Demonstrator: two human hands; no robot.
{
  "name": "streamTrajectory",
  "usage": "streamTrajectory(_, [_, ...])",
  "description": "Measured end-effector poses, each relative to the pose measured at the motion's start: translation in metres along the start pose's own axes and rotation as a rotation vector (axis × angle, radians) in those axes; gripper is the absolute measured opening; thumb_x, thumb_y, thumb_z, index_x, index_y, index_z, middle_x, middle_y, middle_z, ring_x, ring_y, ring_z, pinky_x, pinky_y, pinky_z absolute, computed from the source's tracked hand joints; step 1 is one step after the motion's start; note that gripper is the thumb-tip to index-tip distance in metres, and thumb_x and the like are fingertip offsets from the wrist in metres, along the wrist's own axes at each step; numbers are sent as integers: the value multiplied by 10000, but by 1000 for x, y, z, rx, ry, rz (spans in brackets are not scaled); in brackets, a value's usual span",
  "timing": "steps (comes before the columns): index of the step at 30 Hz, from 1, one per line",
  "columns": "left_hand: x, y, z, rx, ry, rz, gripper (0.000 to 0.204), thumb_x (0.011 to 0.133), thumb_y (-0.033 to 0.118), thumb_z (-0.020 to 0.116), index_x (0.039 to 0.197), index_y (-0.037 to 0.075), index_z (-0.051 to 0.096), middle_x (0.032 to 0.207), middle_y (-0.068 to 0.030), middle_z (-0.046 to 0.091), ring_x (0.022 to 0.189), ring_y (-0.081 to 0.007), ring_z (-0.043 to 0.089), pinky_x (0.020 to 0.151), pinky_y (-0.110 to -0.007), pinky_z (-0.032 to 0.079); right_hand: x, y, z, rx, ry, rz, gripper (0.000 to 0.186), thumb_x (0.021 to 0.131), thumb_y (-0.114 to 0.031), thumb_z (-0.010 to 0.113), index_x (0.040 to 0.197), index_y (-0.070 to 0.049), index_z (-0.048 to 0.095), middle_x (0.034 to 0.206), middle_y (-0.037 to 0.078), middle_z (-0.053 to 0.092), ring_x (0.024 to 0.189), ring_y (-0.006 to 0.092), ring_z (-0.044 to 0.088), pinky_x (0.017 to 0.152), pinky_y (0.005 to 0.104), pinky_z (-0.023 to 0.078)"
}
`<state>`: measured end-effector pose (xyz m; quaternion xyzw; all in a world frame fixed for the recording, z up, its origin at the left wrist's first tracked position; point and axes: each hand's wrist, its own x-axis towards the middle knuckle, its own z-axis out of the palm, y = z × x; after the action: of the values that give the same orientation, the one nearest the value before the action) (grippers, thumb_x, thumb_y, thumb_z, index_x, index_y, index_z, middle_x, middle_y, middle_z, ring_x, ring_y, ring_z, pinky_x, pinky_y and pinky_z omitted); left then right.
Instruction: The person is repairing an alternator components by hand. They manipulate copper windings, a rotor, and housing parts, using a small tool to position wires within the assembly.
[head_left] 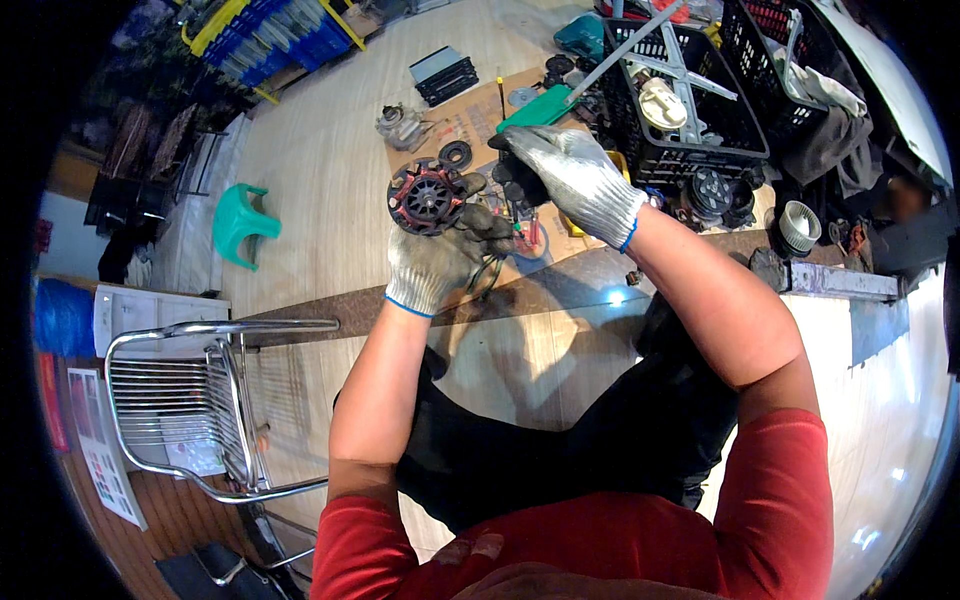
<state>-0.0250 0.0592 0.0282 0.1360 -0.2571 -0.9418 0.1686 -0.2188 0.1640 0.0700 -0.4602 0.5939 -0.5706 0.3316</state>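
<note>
My left hand (pixel 440 262), in a white knitted glove with dirty fingers, is closed on a round motor part (pixel 428 197). The part has a black spoked centre and a red-and-black outer ring. To its right, my right hand (pixel 572 180), gloved with blackened fingertips, is raised with its fingers curled together. Whatever those fingers hold, if anything, is hidden. A green object (pixel 540 108) shows just beyond the right hand, where a long grey bar meets it. Behind the motor part a black ring (pixel 455 155) lies on the cardboard (pixel 465 122).
Black plastic crates (pixel 715 158) with metal and plastic parts stand at the far right. A white fan wheel (pixel 799 226) sits nearer. A green stool (pixel 243 226) and a metal chair (pixel 180 400) are at left. Stacked dark panels (pixel 443 77) lie beyond the cardboard.
</note>
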Motion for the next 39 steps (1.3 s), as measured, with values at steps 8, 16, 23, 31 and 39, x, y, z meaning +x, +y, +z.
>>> streamTrajectory(8, [0, 1, 10, 48, 151, 19, 685, 967, 555, 344, 1371, 33, 525, 913, -131, 712, 889, -399, 695, 790, -570, 558, 0, 4, -2, -112, 1, -83, 463, 998, -413, 498, 1025, 21, 658, 779, 190, 656, 706, 288, 646, 661, 380, 486])
streamTrajectory(16, [1, 1, 16, 53, 234, 26, 631, 976, 524, 342, 1319, 42, 561, 838, -102, 629, 861, -352, 639, 787, -514, 549, -4, -8, 1, -113, -55, 57, 393, 1000, -363, 492, 1083, -23, 671, 919, 203, 682, 822, 334, 664, 719, 388, 500])
streamTrajectory(23, [3, 2, 14, 27, 271, 15, 653, 995, 533, 294, 1299, 24, 566, 864, -153, 640, 877, -387, 655, 787, -526, 559, -5, 0, 1, -384, -24, -207, 355, 997, -314, 480, 1166, -57, 658, 1041, 191, 683, 923, 345, 656, 792, 395, 510])
streamTrajectory(31, [3, 3, 13, 37, 269, 2, 691, 993, 564, 294, 1293, 3, 562, 886, -181, 659, 888, -406, 674, 766, -528, 580, -6, 2, 0, -558, -42, -387, 354, 988, -301, 482, 1205, -78, 650, 1109, 189, 673, 1004, 355, 642, 848, 406, 508])
streamTrajectory(39, [7, 0, 12, 65, 317, 27, 604, 991, 531, 339, 1186, 18, 589, 761, -87, 556, 785, -341, 633, 734, -497, 574, -10, -8, 2, -517, -91, -208, 326, 967, -262, 508, 1184, -70, 658, 1072, 200, 677, 943, 374, 658, 833, 423, 517])
